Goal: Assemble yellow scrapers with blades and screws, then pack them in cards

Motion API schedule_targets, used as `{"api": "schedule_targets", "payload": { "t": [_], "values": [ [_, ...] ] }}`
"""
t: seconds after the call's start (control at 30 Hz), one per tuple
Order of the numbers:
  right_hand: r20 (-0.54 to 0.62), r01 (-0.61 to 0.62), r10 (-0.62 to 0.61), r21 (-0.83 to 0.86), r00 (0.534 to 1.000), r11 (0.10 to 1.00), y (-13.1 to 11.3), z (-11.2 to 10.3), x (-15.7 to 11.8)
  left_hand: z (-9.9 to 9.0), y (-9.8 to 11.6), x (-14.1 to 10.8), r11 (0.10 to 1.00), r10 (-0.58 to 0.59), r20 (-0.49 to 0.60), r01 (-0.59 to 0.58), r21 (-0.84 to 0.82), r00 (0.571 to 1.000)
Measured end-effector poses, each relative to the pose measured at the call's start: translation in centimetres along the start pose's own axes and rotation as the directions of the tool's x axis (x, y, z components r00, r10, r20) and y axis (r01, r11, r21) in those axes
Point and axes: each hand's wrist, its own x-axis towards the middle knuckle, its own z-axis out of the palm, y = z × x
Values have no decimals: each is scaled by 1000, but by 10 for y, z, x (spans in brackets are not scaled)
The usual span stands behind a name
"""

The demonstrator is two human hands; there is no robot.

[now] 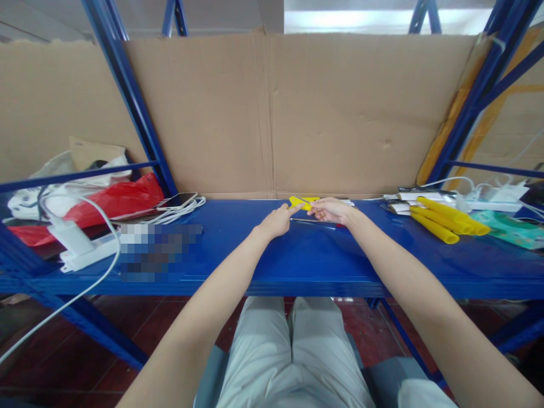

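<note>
A flat yellow piece [304,202] lies at the back middle of the blue table, between my two hands. My left hand [277,221] is at its left end, fingers curled and the index finger stretched onto its edge. My right hand [330,209] is closed in a pinch around a thin grey tool [302,200], whose tip reaches over the yellow piece; its exact kind is too small to make out. Just in front of both hands lies a slim metal rod with a red end [317,222], resembling a screwdriver. Part of it is under my right hand.
Several yellow rolled tubes [446,218] lie at the right near white cables and a green packet [508,228]. On the left are a white power strip [89,252], a phone [182,199], coiled cable and a red bag [114,201]. A cardboard panel [340,113] stands behind.
</note>
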Motion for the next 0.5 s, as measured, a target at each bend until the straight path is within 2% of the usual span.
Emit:
{"api": "schedule_targets", "payload": {
  "t": [0.07,0.13,0.17,0.23,0.3,0.37,0.43,0.5],
  "values": [
    [-44,40,-38,53,998,998,-5,-11,-1,-1,0,2,982,-22,-38,15,-187,999],
    [-186,101,-84,79,979,992,-6,-28,0,-3,3,4,876,-72,-28,50,-479,997],
    [-272,113,-92,62,958,992,-5,-39,2,-5,5,5,770,-103,4,82,-633,995],
    [-441,98,-110,-50,891,994,1,-61,6,-9,8,6,484,-158,107,172,-858,982],
    [-575,-31,-140,-278,806,960,13,-83,13,-13,11,7,225,-176,209,246,-943,962],
    [-583,-199,-184,-530,791,824,26,-101,19,-16,11,8,73,-180,279,295,-953,943],
    [-529,-292,-209,-708,822,644,37,-115,25,-17,10,9,-3,-187,331,336,-942,925],
    [-483,-332,-246,-817,840,471,44,-123,30,-17,9,10,-50,-187,374,371,-927,908]
  ]
}}
